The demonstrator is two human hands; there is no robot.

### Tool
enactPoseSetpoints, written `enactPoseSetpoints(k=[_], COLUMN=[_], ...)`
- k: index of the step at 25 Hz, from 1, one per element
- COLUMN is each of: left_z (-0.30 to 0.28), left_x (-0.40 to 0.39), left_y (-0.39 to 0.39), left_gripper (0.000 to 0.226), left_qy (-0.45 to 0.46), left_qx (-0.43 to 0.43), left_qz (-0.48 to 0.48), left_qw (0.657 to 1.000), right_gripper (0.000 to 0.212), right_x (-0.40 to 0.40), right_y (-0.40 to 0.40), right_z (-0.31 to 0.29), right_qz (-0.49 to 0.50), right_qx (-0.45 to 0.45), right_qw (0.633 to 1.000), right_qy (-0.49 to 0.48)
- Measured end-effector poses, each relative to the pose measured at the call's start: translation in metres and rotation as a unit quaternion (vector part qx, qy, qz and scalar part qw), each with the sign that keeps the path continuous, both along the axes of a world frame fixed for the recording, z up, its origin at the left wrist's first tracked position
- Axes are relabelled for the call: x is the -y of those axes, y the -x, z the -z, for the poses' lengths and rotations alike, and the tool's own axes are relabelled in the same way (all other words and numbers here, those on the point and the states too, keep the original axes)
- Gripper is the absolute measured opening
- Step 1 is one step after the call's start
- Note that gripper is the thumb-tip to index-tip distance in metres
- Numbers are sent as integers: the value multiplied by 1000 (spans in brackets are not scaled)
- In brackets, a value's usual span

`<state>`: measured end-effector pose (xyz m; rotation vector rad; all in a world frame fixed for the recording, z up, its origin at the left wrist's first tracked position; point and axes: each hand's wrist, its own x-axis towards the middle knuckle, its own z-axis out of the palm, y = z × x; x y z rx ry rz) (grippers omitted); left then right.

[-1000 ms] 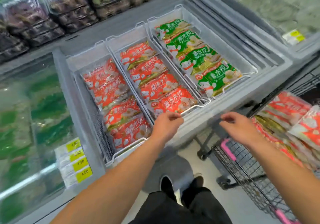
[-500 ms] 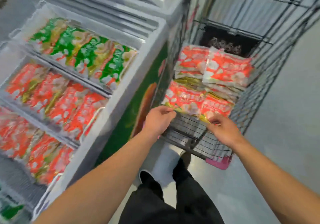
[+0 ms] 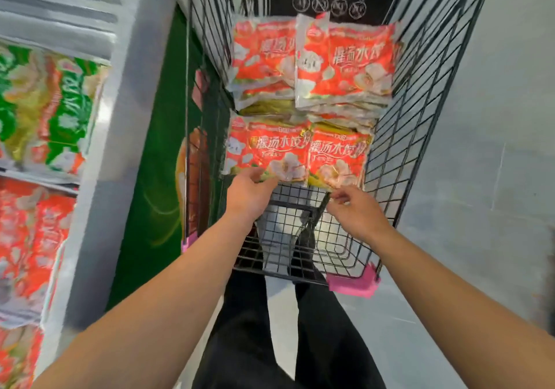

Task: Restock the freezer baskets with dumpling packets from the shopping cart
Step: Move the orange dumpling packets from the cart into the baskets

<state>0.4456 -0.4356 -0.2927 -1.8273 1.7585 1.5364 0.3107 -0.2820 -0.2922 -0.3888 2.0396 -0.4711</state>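
Red dumpling packets lie stacked in the black wire shopping cart (image 3: 420,124). Two lie side by side nearest me: the near left packet (image 3: 270,148) and the near right packet (image 3: 339,154). More packets (image 3: 345,64) are piled behind them. My left hand (image 3: 249,199) curls its fingers over the lower edge of the near left packet. My right hand (image 3: 357,211) has its fingertips pinched at the lower edge of the near right packet; whether it grips the packet is unclear. The freezer (image 3: 126,118) stands to the left, its baskets holding green packets (image 3: 60,109) and red packets (image 3: 33,238).
The cart's near end (image 3: 300,238) is bare wire mesh, with pink corner guards (image 3: 354,286) on its rim. The freezer's green front panel (image 3: 156,178) presses close against the cart's left side. Grey floor (image 3: 480,178) lies to the right. My legs stand behind the cart.
My view has swung from the freezer baskets to the cart. Both hands have left the freezer rim and reached into the cart to the nearest two red packets.
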Motion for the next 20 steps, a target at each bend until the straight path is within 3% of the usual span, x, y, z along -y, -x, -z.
enactPoseSetpoints(k=[10,15,20], left_z=[111,142,138], left_x=[29,54,65], left_y=[17,21,23], left_gripper=[48,29,30], left_qy=[-39,11,41], left_qx=[-11,-46,-61], left_qz=[-73,-127,-162], left_qw=[996,991,984], right_gripper=[45,13,40], right_x=[77,108,117], right_y=[5,4,3], right_z=[123,161,166], right_qz=[84,155,245], right_qx=[-5,-62,-32], right_qw=[996,986,969], right_qy=[-25,-28,1])
